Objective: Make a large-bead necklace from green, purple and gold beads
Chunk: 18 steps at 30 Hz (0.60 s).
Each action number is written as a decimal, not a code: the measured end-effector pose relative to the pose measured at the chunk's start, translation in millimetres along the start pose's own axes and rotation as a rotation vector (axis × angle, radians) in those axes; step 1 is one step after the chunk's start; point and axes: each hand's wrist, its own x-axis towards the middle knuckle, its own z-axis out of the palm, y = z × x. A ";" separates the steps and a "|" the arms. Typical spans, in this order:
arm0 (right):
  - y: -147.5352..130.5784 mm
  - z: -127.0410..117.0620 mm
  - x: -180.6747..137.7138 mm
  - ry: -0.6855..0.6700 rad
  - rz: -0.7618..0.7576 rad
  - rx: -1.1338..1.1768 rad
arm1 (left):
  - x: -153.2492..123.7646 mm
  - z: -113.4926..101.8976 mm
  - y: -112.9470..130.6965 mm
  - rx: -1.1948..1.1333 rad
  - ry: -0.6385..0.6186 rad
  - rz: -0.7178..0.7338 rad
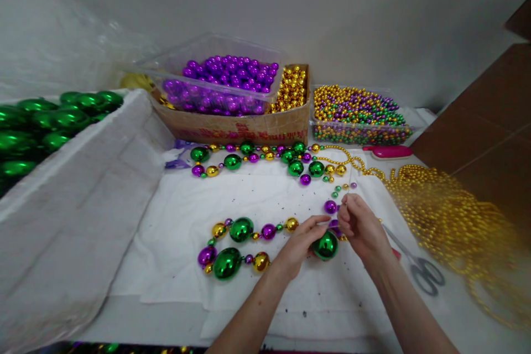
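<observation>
A strand of shiny purple, gold and green beads [227,263] lies in a loop on the white cloth. My left hand [299,243] is closed at the strand's right end, with its fingers over a large green bead [325,245]; exactly where they grip is hidden. Close by on the right, my right hand [362,225] is raised in a pinch on a thin, pale cord, which is hard to make out. Purple beads [331,207] show between and just beyond the hands. Past the fingertips lie several small loose beads [337,188].
Another bead strand [233,162] lies behind, joined by gold bead chain [452,215] heaped at right. Scissors [427,275] and a pink-handled tool [390,151] lie nearby. A cardboard box [232,128], purple-bead tray [199,88], mixed-bead tray [360,127] and white foam box [95,193] surround the cloth.
</observation>
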 end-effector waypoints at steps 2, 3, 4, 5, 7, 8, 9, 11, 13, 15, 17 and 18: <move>-9.8 -3.0 1.3 -0.034 0.028 0.080 | -2.3 -4.5 1.9 -0.011 0.001 -0.001; -15.4 -5.9 0.7 -0.043 0.029 0.112 | -4.1 -7.6 3.6 -0.015 0.004 0.000; -21.5 -9.5 -0.7 -0.043 0.021 0.149 | -6.4 -11.1 5.8 -0.016 0.006 0.002; -27.8 -13.8 -3.0 -0.037 0.004 0.196 | -9.1 -15.1 8.3 -0.013 0.004 0.002; -40.7 -23.7 -8.8 -0.005 -0.053 0.306 | -15.5 -24.0 14.0 0.007 -0.023 0.000; -46.6 -28.9 -11.9 0.020 -0.090 0.353 | -18.9 -28.6 16.8 0.018 -0.045 -0.003; -51.9 -34.2 -14.7 0.050 -0.128 0.387 | -22.3 -33.1 19.4 0.024 -0.066 -0.008; -59.6 -43.8 -18.7 0.114 -0.200 0.390 | -28.5 -41.2 23.8 -0.003 -0.087 -0.020; -62.1 -51.0 -21.0 0.177 -0.250 0.341 | -32.7 -47.1 27.2 -0.105 -0.080 -0.029; -58.5 -53.3 -23.9 0.229 -0.265 0.258 | -34.3 -50.1 30.6 -0.273 -0.063 -0.036; -48.5 -49.4 -31.1 0.245 -0.223 0.123 | -33.3 -50.3 34.8 -0.455 -0.031 -0.022; -41.3 -45.1 -37.1 0.230 -0.176 0.034 | -32.0 -49.7 37.2 -0.535 -0.015 -0.015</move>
